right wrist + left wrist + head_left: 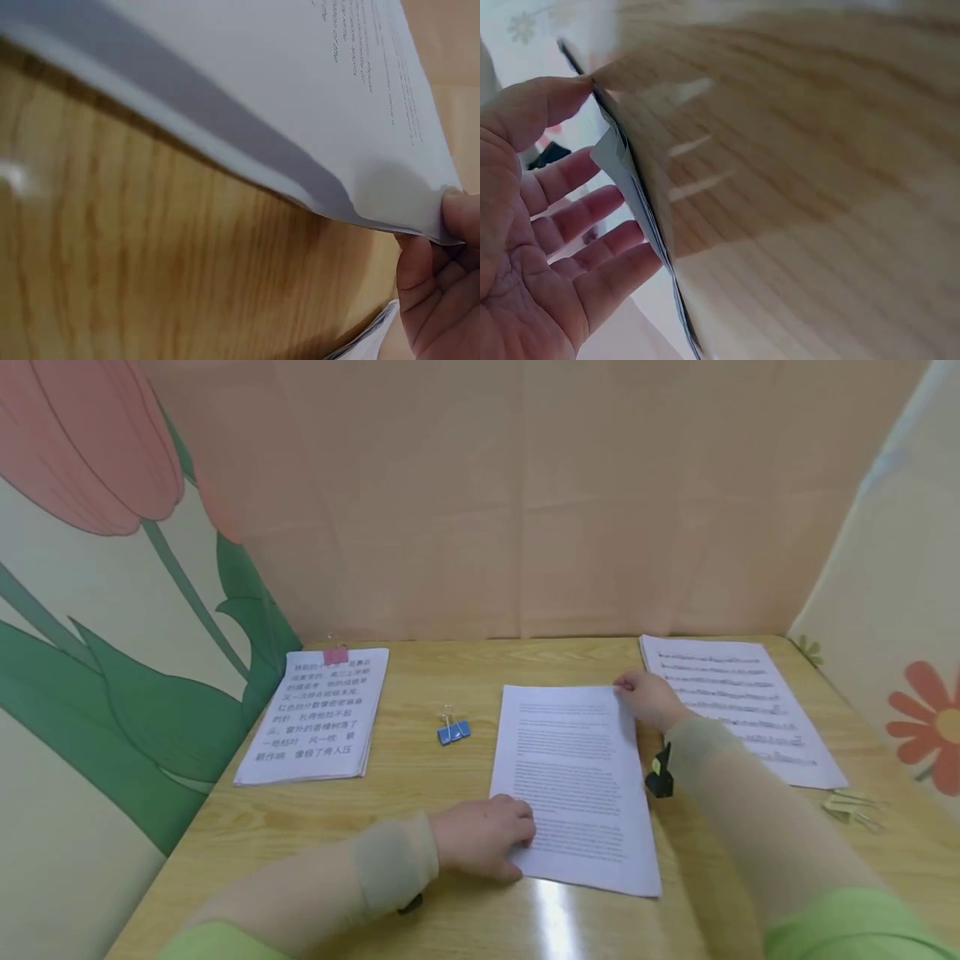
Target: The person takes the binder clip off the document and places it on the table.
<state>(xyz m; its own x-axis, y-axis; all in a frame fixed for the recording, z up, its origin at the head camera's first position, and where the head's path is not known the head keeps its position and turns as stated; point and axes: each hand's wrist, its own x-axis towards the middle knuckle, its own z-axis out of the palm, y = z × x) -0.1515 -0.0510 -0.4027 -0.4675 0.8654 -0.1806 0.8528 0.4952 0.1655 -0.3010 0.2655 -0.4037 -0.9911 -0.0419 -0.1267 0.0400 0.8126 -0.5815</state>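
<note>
1. At the near left corner of the central paper stack [573, 777], my left hand [483, 839] rests against the edge. Its fingers are spread apart, touching the sheets, with no firm clamp seen.
2. Directly before me, between both hands, that stack sits on the tabletop [420, 677], printed side up. In the left wrist view its sheet edges look slightly uneven. No clip shows on it; I judge straightening in hand and fastening outstanding.
3. To the right, just beside the near right corner of the sheet-music stack [742, 706], a pale yellow clip [843, 807] lies loose.
4. Left of the central stack and apart from it, a blue clip [453, 732] also lies loose.
5. At the central stack's far right corner, my right hand [651, 700] has thumb and fingers clamped on the paper.
6. Over to the left, the large-print stack [311, 718] carries a pink clip [336, 655] on its far edge; judged complete.
7. Over to the right, the sheet-music stack shows no clip; judged outstanding.
</note>
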